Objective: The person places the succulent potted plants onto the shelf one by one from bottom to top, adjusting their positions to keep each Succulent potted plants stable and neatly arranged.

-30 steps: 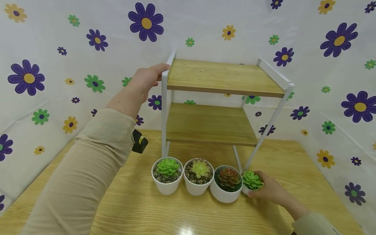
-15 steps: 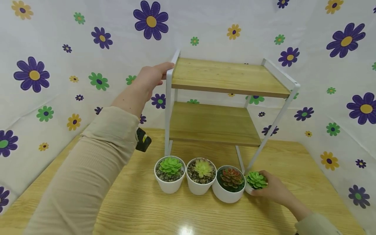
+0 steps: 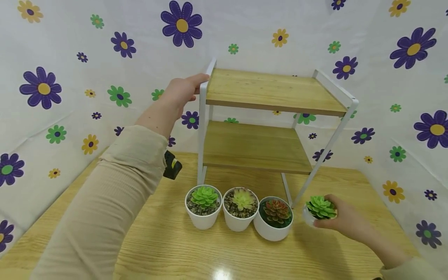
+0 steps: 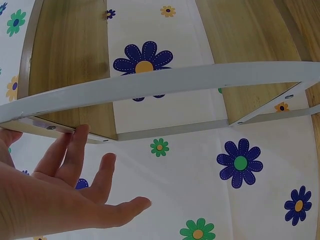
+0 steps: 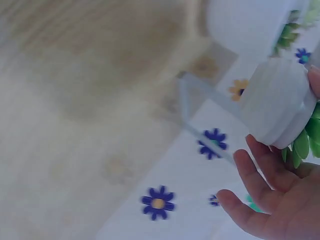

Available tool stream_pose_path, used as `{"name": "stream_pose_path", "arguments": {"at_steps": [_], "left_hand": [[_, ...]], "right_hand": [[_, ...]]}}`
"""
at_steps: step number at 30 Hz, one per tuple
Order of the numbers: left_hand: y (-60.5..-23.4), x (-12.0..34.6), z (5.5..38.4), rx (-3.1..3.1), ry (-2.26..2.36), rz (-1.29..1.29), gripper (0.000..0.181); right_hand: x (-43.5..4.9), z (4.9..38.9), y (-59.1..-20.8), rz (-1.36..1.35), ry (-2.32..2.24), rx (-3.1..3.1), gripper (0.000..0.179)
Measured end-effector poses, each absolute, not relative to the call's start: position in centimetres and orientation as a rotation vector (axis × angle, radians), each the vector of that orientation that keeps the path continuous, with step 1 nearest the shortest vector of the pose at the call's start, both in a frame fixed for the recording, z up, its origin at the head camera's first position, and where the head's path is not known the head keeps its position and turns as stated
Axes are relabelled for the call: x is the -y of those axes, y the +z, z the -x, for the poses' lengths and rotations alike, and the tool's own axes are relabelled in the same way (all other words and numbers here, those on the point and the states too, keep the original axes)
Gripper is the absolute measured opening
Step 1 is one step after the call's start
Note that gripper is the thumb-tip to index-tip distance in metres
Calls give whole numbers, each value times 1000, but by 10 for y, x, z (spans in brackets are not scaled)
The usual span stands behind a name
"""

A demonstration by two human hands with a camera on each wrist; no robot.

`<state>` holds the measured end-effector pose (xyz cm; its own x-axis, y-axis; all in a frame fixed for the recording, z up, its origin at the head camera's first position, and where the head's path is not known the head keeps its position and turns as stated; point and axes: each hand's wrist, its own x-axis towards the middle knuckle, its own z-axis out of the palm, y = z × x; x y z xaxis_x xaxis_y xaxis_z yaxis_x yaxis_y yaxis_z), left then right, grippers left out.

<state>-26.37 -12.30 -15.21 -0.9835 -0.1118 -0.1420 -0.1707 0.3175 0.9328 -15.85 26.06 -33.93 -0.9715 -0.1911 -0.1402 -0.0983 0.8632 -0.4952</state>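
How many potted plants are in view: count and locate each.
4: a bright-green plant leftmost on the table, a yellowish plant beside it, a reddish plant right of that, and a fourth plant in the right grip.

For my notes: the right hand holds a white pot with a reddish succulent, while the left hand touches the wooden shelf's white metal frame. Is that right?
Not quite: the white pot in the right hand bears a bright green succulent, as the head view shows; the rest stands.

A white flower-printed backdrop [image 3: 252, 23] stands behind a wood-grain table [image 3: 175, 249].
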Motion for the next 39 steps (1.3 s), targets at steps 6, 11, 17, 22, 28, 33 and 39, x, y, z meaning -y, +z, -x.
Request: {"name": "stream_pose_path", "arguments": {"at_steps": [6, 11, 17, 22, 28, 33, 39], "left_hand": [[-152, 123, 264, -2508, 1792, 265, 53], [-153, 123, 264, -2504, 1780, 252, 54], [-154, 124, 264, -2497, 1763, 251, 55], [-154, 124, 264, -2505, 1767, 260, 56], [-152, 123, 265, -2502, 1761, 253, 56], [-154, 124, 265, -2504, 1771, 240, 54], [-153, 125, 265, -2510, 1783, 248, 55]], "right_hand": [[-252, 156, -311, 320, -763, -2851, 70], [-237, 157, -287, 420, -768, -2851, 68], [-210, 164, -262, 450, -767, -2830, 81], [-184, 179, -241, 500, -776, -2840, 78], [-151, 201, -230, 451, -769, -2830, 80], [-127, 224, -232, 469, -817, -2818, 72], [-100, 247, -237, 471, -916, -2767, 68]]}}
